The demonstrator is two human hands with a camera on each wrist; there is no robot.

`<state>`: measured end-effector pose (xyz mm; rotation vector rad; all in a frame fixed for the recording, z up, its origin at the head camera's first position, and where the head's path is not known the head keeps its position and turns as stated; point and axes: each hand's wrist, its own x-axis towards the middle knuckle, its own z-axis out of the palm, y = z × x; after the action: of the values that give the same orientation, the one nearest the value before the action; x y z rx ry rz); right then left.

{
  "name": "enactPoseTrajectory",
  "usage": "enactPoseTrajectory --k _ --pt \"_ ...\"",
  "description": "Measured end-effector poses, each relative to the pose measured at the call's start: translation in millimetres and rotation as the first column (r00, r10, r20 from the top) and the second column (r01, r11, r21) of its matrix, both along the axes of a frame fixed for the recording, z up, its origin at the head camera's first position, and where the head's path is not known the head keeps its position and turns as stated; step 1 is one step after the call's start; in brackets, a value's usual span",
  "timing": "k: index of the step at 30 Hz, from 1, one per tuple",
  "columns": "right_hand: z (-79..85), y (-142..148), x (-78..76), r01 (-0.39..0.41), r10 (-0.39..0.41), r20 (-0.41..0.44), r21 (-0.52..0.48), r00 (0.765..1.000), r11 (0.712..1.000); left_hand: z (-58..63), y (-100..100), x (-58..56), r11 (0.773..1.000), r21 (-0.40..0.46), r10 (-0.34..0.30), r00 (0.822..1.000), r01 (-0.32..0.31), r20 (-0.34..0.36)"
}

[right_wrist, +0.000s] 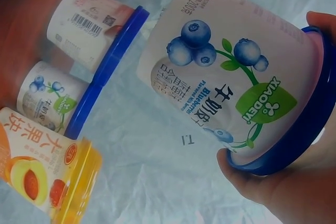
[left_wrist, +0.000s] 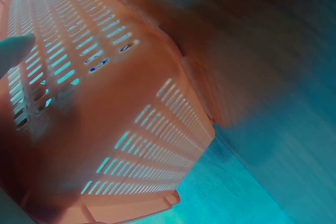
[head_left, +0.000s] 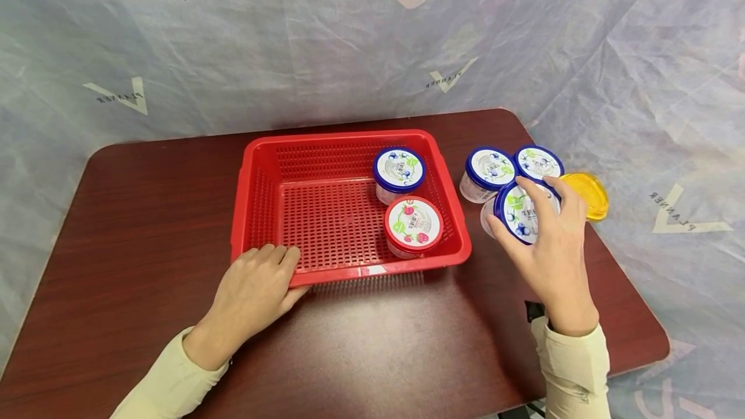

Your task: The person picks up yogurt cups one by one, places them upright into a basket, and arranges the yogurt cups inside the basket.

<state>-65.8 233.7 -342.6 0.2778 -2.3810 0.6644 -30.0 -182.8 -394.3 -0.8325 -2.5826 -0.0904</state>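
A red plastic basket (head_left: 349,212) has its near left corner gripped by my left hand (head_left: 256,286), fingers over the rim and thumb outside below it. In the left wrist view, a thumb (left_wrist: 18,51) lies against the slotted basket wall (left_wrist: 136,129). My right hand (head_left: 553,251) holds a blueberry cup (right_wrist: 226,77) by its blue lid (head_left: 512,215), thumb and fingers on opposite sides. That cup appears lifted and tilted in the right wrist view. Inside the basket, on its right side, a blue-lidded cup (head_left: 399,168) stands behind a red-lidded cup (head_left: 413,225).
Right of the basket stand two more blue-lidded cups, one nearer (head_left: 490,167) and one farther right (head_left: 539,161). Beside them is a yellow-lidded cup (right_wrist: 47,166) with peach pictures. The dark red table (head_left: 372,341) ends at a grey fabric curtain (head_left: 349,50) behind and right.
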Motion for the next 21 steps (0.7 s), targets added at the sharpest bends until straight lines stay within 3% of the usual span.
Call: enactPoseTrajectory --k 21 --pt "13.0 -11.9 -0.9 -0.042 0.041 0.011 0.037 0.999 0.998 -0.1 0.3 0.1 1.000 -0.002 0.003 1.000 -0.003 -0.001"
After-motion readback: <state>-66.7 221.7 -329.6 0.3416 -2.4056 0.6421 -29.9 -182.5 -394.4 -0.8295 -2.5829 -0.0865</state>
